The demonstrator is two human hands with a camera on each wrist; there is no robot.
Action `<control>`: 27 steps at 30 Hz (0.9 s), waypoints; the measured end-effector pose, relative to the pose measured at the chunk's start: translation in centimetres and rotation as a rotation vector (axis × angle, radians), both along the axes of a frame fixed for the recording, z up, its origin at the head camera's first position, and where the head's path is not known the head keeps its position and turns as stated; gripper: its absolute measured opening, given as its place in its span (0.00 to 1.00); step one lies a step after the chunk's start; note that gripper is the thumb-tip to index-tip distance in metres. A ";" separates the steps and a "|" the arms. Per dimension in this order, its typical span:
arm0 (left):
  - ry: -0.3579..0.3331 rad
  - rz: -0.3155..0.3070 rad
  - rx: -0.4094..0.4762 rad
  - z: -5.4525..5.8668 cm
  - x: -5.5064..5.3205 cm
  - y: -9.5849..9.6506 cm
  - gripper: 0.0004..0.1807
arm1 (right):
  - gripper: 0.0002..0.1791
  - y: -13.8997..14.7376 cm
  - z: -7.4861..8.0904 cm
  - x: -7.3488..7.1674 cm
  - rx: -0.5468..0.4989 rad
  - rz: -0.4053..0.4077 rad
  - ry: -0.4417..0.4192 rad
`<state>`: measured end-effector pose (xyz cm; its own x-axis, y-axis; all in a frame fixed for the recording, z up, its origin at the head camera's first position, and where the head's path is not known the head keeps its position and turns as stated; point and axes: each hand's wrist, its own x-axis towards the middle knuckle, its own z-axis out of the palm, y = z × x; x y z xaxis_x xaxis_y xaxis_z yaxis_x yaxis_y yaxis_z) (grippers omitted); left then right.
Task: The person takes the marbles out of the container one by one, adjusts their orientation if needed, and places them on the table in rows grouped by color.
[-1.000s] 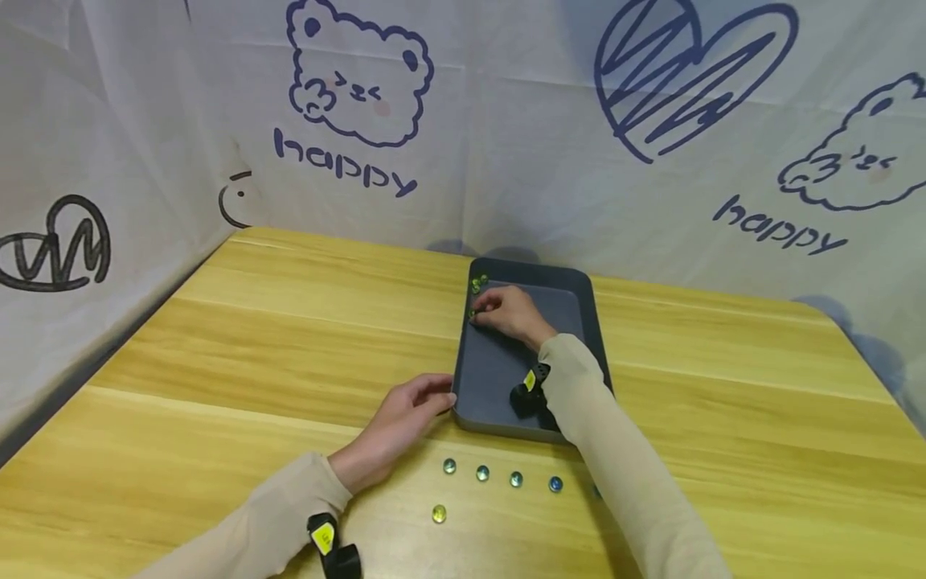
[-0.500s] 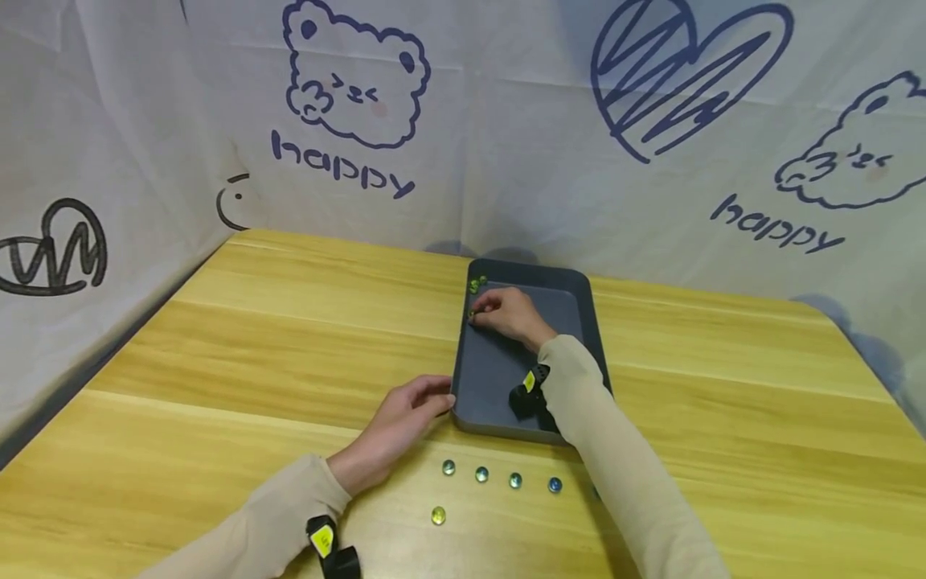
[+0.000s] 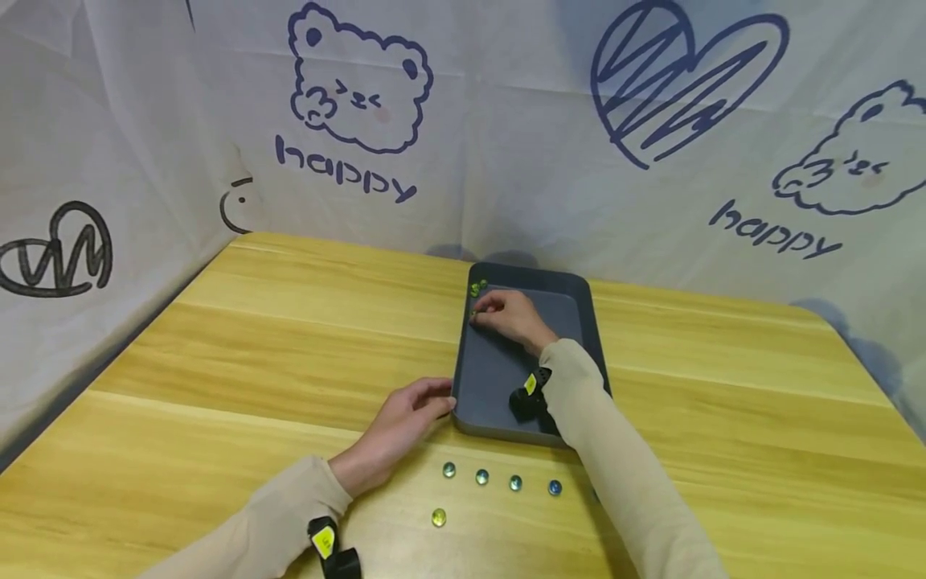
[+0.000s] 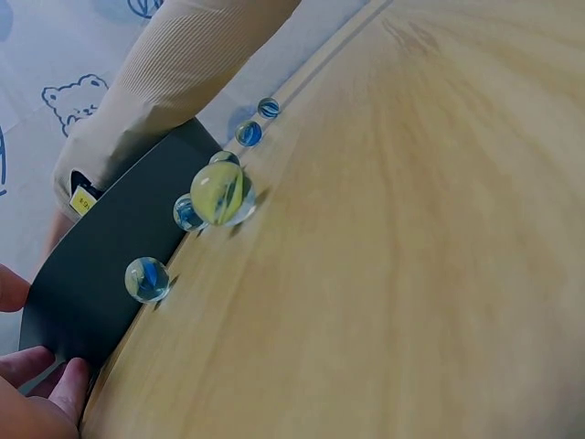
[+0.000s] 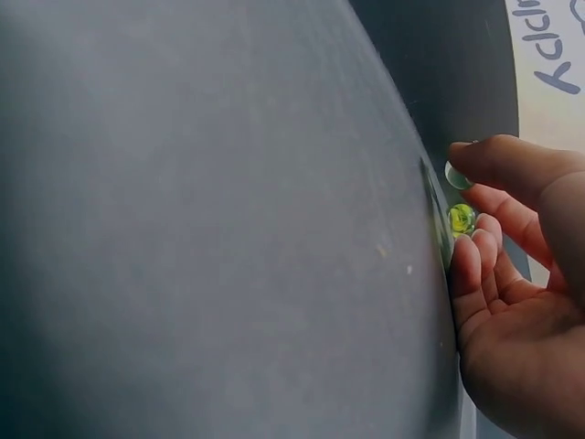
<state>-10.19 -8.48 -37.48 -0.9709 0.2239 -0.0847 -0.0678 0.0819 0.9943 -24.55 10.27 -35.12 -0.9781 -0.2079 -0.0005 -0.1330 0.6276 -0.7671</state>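
Observation:
A dark grey rectangular tray (image 3: 499, 394) lies on the table. My right hand (image 3: 515, 318) reaches inside it, at the left wall. In the right wrist view, its thumb and finger pinch a clear glass marble (image 5: 457, 176). A yellow-green marble (image 5: 462, 218) sits right beside these fingers. More green marbles (image 3: 476, 288) rest in the tray's far left corner. My left hand (image 3: 401, 418) lies on the table, its fingers touching the outside of the tray's left wall near the front corner. My right hand partly hides the pinched marble in the head view.
In front of the tray, a row of blue-swirled marbles (image 3: 515, 482) lies on the wooden table (image 3: 289, 354). One yellow marble (image 3: 438, 517) sits nearer to me. The right sleeve (image 3: 615, 450) covers part of the row. A white cloth (image 3: 506, 121) with drawings hangs behind the table.
Both hands and the tray stay in place. Only the head view has shifted slightly.

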 end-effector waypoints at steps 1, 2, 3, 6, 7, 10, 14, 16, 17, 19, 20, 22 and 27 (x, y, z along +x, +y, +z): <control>0.000 0.000 0.001 0.0 0.0 0.0 0.21 | 0.11 0.0 0.0 0.0 -0.005 -0.001 -0.002; -0.001 0.000 0.003 -0.1 0.0 0.0 0.21 | 0.11 0.0 -0.1 0.0 -0.010 -0.001 -0.001; -0.001 0.001 0.003 -0.1 0.0 0.0 0.21 | 0.11 0.0 -0.1 0.0 -0.016 -0.004 -0.002; -0.004 0.001 -0.002 -0.1 0.0 0.0 0.21 | 0.11 0.0 -0.2 0.0 -0.038 -0.007 -0.008; -0.005 0.000 -0.004 -0.1 0.0 0.0 0.21 | 0.11 0.0 -0.2 0.0 -0.049 -0.009 -0.012; -0.008 -0.002 -0.010 -0.1 0.0 0.0 0.21 | 0.11 0.0 -0.3 0.0 -0.077 -0.017 -0.018; -0.003 -0.005 -0.009 0.0 0.0 0.0 0.21 | 0.11 0.0 -0.1 0.1 -0.110 -0.032 -0.025; -0.002 -0.007 -0.010 0.1 -0.1 0.0 0.21 | 0.12 0.0 0.1 0.1 -0.122 -0.032 -0.031; -0.002 -0.007 -0.011 0.1 -0.1 -0.1 0.21 | 0.12 0.0 0.1 0.1 -0.126 -0.032 -0.034; 0.000 -0.007 -0.012 0.1 -0.1 -0.1 0.21 | 0.12 0.0 0.2 0.1 -0.140 -0.031 -0.037; 0.000 -0.007 -0.011 0.0 0.0 -0.1 0.21 | 0.13 0.0 0.2 0.1 -0.147 -0.029 -0.039; 0.002 -0.006 -0.011 0.0 0.0 -0.1 0.21 | 0.13 0.1 0.1 0.0 -0.162 -0.033 -0.046; 0.001 0.000 -0.005 0.0 0.0 -0.1 0.21 | 0.13 0.3 0.1 -0.1 -0.188 -0.051 -0.081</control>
<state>-10.16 -8.55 -37.49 -0.9709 0.2239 -0.0844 -0.0664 0.0870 0.9940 -24.61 10.59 -35.04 -0.9857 -0.1622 -0.0454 -0.0379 0.4764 -0.8784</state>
